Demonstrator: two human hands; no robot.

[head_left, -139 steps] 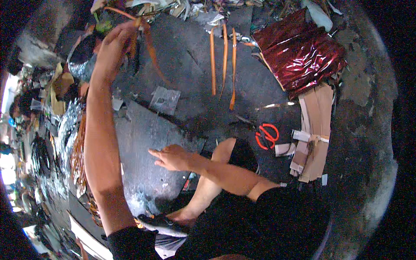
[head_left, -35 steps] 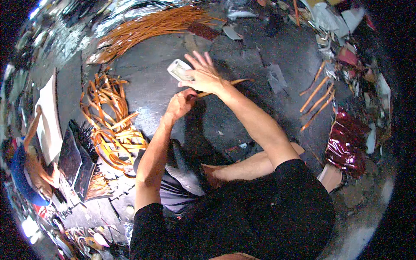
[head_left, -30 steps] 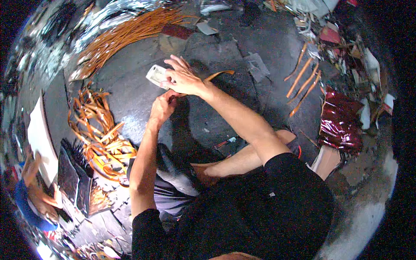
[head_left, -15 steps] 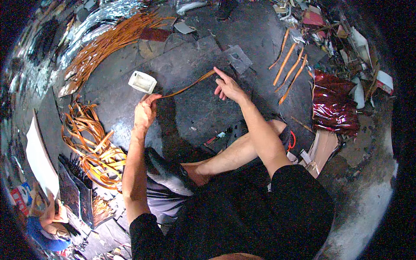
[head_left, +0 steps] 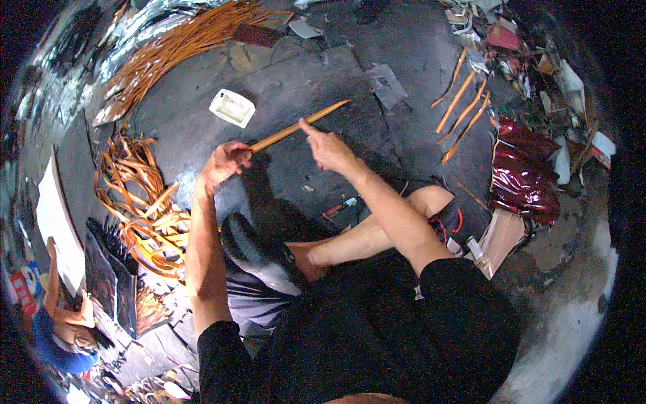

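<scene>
I sit on a dark floor [head_left: 323, 74] with my legs folded. My left hand [head_left: 223, 161] grips one end of a long orange strip [head_left: 299, 126] that stretches up and to the right above the floor. My right hand [head_left: 328, 146] touches the strip near its middle, with the index finger pointing up along it. A small white rectangular tray [head_left: 232, 107] lies on the floor just beyond my left hand.
A tangled heap of orange strips [head_left: 141, 195] lies at my left, and a long bundle of them [head_left: 182, 44] at the far left. Several single strips [head_left: 464, 111] lie far right near crumpled red foil [head_left: 525, 172]. Red-handled scissors [head_left: 456, 222] rest by my knee.
My right hand has drawn back along the strip toward my left hand. The strip now rises straighter to the right. The view has shifted slightly downward.
</scene>
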